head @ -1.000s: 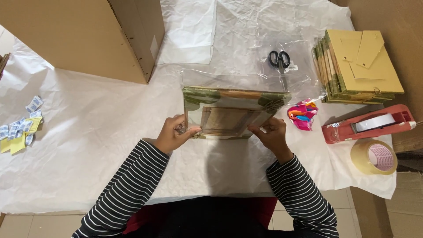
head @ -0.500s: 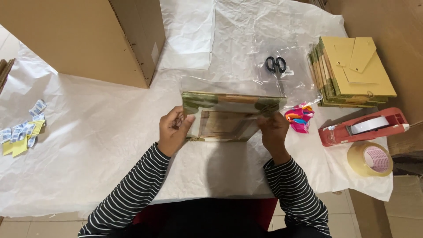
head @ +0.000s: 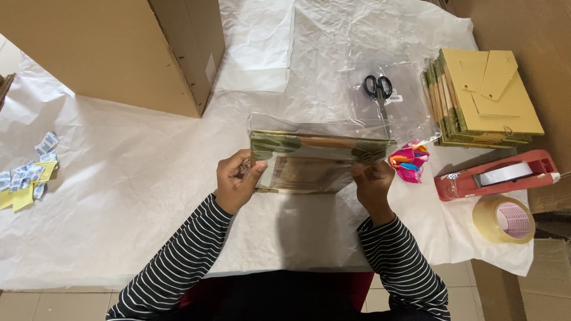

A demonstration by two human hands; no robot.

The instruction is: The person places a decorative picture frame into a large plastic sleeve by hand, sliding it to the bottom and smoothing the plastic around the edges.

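Green-patterned flat pack (head: pixel 315 160) in clear plastic sleeve (head: pixel 333 122), prob. a frame; left hand (head: pixel 237 181) & right hand (head: pixel 373 183) grip its ends above tabletop (head: pixel 137 196). Red tape dispenser (head: pixel 496 175) nearby.

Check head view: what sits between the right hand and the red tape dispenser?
In the head view, a small multicoloured bundle lies between the right hand and the red tape dispenser, on the white paper.

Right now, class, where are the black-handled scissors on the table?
In the head view, the scissors lie at the far right of the table under clear plastic sheeting, left of the stack of yellow envelopes and beyond the right hand.
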